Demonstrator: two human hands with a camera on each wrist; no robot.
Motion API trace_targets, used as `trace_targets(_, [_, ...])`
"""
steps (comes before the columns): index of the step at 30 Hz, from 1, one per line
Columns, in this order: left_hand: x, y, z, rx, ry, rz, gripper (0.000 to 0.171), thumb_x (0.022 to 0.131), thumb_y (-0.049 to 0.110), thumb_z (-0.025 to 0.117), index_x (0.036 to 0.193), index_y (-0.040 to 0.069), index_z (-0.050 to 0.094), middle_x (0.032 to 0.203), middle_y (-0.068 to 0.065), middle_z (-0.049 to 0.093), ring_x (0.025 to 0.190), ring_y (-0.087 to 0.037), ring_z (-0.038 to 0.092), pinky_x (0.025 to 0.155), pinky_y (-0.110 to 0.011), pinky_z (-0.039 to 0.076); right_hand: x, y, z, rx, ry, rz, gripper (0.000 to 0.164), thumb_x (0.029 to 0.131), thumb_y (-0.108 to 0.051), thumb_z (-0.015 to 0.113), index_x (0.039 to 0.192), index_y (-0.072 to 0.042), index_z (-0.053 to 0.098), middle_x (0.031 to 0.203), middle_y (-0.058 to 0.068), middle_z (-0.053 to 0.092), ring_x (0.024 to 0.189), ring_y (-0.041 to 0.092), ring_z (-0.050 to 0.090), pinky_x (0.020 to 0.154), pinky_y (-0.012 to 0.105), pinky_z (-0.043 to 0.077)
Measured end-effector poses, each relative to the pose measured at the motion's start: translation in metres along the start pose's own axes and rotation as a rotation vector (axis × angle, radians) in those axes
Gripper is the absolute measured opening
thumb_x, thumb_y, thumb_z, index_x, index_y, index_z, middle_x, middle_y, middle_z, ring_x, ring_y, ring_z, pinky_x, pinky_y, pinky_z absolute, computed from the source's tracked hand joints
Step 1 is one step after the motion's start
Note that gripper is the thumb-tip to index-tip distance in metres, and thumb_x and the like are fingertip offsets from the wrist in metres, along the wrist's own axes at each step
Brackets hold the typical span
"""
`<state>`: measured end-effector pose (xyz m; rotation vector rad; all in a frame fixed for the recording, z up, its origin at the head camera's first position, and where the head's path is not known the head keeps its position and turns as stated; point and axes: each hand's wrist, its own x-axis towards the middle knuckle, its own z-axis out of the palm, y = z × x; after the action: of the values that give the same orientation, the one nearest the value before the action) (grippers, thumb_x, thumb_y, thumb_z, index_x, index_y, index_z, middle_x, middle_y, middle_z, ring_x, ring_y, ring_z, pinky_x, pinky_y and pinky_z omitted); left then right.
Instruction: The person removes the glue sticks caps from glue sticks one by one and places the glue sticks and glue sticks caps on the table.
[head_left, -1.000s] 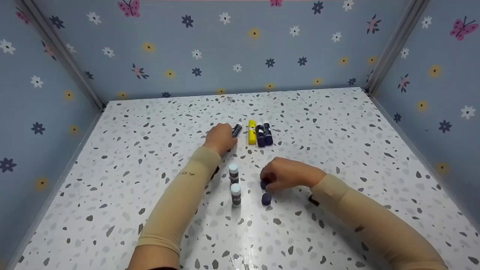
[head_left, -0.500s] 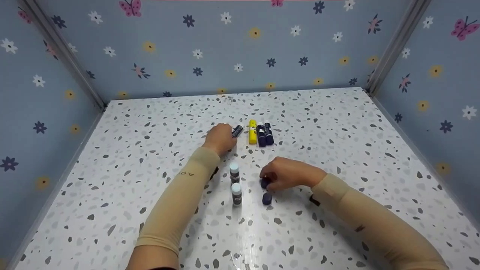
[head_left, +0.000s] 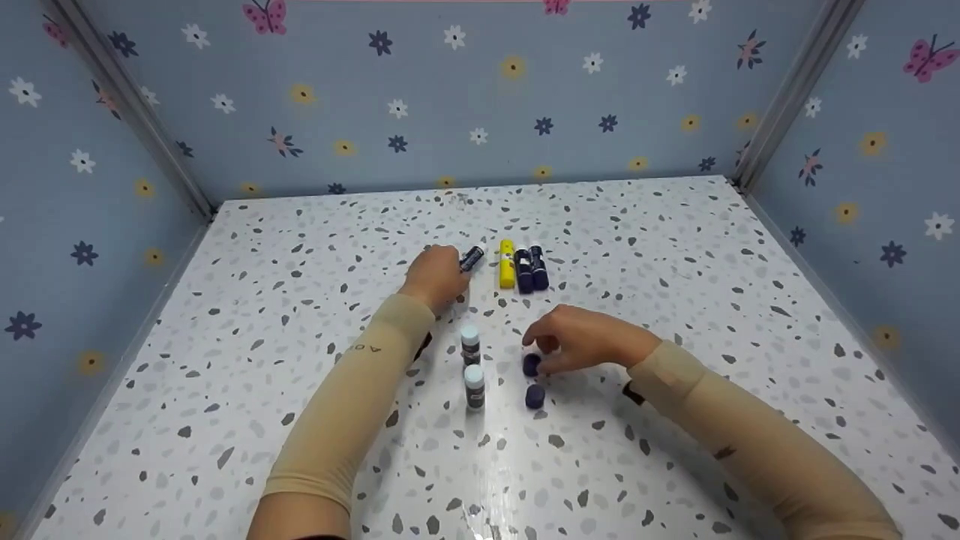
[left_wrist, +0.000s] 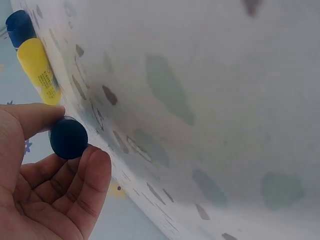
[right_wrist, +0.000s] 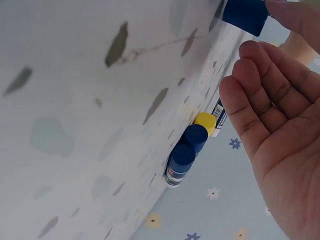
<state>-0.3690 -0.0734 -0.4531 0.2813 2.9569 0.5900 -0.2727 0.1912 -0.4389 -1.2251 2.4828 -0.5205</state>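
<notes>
Right hand (head_left: 592, 339) loosened | blue cylinder (right_wrist: 245, 16) at its thumb, fingertips parted from it | left hand (head_left: 435, 277) pinches dark tube (left_wrist: 69, 138)

The surface (head_left: 675, 270) is white, speckled in greys. The yellow tube (head_left: 507, 276) bears dark lettering; two white-banded navy tubes (head_left: 524, 281) sit at its three o'clock, a white-lettered navy stick (head_left: 472, 259) at nine. Toward seven, dark bottles (head_left: 475, 396) wear pale-blue tops — navy caps (head_left: 535, 397) at their three. Sleeves (head_left: 337, 405) are beige; at twelve, the blue wall (head_left: 465, 82) blooms white, yellow and navy — with pink butterflies (head_left: 266, 16).
</notes>
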Motion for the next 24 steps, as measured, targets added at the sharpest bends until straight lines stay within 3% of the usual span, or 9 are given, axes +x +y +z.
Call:
trace_targets(5, [-0.002, -0.002, -0.007, -0.058, 0.045, 0.011, 0.027, 0.106, 0.027, 0.066, 0.104, 0.000, 0.069, 0.092, -0.011, 0.066, 0.079, -0.024, 0.057, 0.077, -0.041, 0.051, -0.002, 0.003, -0.006, 0.000, 0.028, -0.013, 0.040, 0.094, -0.018, 0.082, 0.128, 0.001, 0.075, 0.095, 0.008, 0.077, 0.087, 0.018, 0.071, 0.085, 0.038, 0.061])
trace_targets(8, [-0.004, -0.002, -0.011, -0.132, 0.068, 0.020, 0.030, 0.106, 0.029, 0.066, 0.105, 0.000, 0.070, 0.092, -0.011, 0.067, 0.077, -0.022, 0.056, 0.074, -0.038, 0.048, -0.003, 0.005, -0.011, 0.005, 0.059, -0.029, 0.040, 0.095, -0.018, 0.081, 0.127, 0.004, 0.075, 0.097, 0.013, 0.078, 0.090, 0.025, 0.074, 0.086, 0.042, 0.062])
trace_targets(14, [-0.010, -0.001, -0.015, -0.320, 0.087, 0.041, 0.034, 0.107, 0.032, 0.068, 0.114, -0.001, 0.071, 0.105, -0.015, 0.073, 0.085, -0.022, 0.061, 0.078, -0.038, 0.053, -0.003, 0.009, -0.019, 0.027, 0.143, 0.020, 0.037, 0.098, -0.017, 0.080, 0.127, 0.005, 0.075, 0.103, 0.018, 0.079, 0.092, 0.031, 0.074, 0.087, 0.050, 0.063])
trace_targets(21, [-0.020, 0.002, -0.021, -0.526, 0.038, 0.146, 0.028, 0.108, 0.033, 0.069, 0.113, 0.006, 0.071, 0.105, -0.011, 0.073, 0.086, -0.021, 0.063, 0.077, -0.035, 0.053, 0.000, 0.014, -0.027, 0.038, 0.289, 0.112, 0.032, 0.101, -0.017, 0.078, 0.126, 0.003, 0.076, 0.119, 0.022, 0.079, 0.104, 0.033, 0.076, 0.095, 0.052, 0.063])
trace_targets(24, [-0.023, 0.004, -0.023, -0.598, -0.006, 0.208, 0.026, 0.108, 0.032, 0.069, 0.115, 0.006, 0.071, 0.104, -0.010, 0.073, 0.090, -0.024, 0.067, 0.084, -0.041, 0.059, 0.002, 0.014, -0.029, 0.063, 0.353, 0.154, 0.031, 0.101, -0.017, 0.079, 0.124, 0.002, 0.077, 0.119, 0.020, 0.079, 0.104, 0.032, 0.075, 0.097, 0.052, 0.062])
